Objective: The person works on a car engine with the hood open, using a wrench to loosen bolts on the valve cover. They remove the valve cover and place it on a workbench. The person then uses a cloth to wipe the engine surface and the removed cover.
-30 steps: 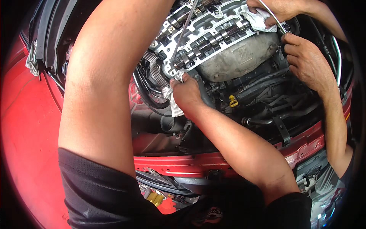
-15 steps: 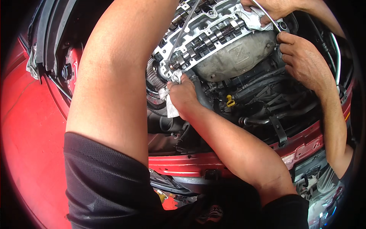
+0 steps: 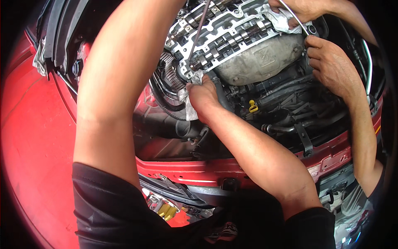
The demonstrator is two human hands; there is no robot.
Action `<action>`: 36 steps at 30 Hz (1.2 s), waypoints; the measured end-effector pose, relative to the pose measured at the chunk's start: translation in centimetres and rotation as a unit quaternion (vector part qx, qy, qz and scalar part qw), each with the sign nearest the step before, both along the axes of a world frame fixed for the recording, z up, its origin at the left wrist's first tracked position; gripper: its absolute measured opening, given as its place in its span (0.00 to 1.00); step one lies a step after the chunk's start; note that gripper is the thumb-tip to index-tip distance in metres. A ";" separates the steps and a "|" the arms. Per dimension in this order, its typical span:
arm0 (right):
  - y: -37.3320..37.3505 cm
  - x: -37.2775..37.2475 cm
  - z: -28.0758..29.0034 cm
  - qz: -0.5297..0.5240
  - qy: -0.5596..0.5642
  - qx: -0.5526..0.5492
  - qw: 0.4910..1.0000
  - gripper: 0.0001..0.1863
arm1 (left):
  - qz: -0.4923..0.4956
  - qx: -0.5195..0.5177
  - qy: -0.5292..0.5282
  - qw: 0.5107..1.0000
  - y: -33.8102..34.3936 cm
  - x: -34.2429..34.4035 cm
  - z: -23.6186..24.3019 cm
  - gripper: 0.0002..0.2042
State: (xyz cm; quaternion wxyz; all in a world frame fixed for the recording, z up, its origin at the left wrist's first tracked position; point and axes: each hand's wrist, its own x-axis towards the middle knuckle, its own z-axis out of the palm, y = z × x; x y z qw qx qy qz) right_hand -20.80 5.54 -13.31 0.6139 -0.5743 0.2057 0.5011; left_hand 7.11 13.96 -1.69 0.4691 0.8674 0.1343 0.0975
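My right hand (image 3: 202, 97) grips a striped rag (image 3: 191, 108) at the near-left corner of the opened engine head (image 3: 224, 62), beside a camshaft (image 3: 232, 43) and the toothed part at its end. My left arm stretches up past the top edge, so that hand is out of sight. A thin rod (image 3: 197, 37) slants upward over the head. Below the head sits a dull metal cover (image 3: 265, 58).
At right, a co-worker's upper hand (image 3: 298, 10) holds a white cloth (image 3: 282, 20); their lower hand (image 3: 333, 70) grasps a long metal tool (image 3: 300, 23). A yellow dipstick handle (image 3: 253, 106), hoses, the red front crossmember (image 3: 195, 172) and red fender (image 3: 33, 145) surround the work.
Since half a second ago my left forearm has shifted leftward, and my right hand with the rag appears slightly higher and farther right. The co-worker's hands have barely moved.
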 end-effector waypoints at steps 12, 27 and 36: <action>-0.4 0.4 0.5 -0.057 0.075 0.081 0.992 0.24 | -0.003 -0.100 0.093 0.991 2.6 2.8 -7.2 0.19; -0.1 -0.7 -2.1 -0.053 0.049 0.088 0.993 0.23 | -0.013 -0.076 0.056 0.995 3.6 -0.4 -2.8 0.14; 0.0 -0.2 -1.4 -0.062 0.060 0.066 0.994 0.28 | 0.159 0.226 -0.156 0.948 -0.4 -8.7 1.9 0.17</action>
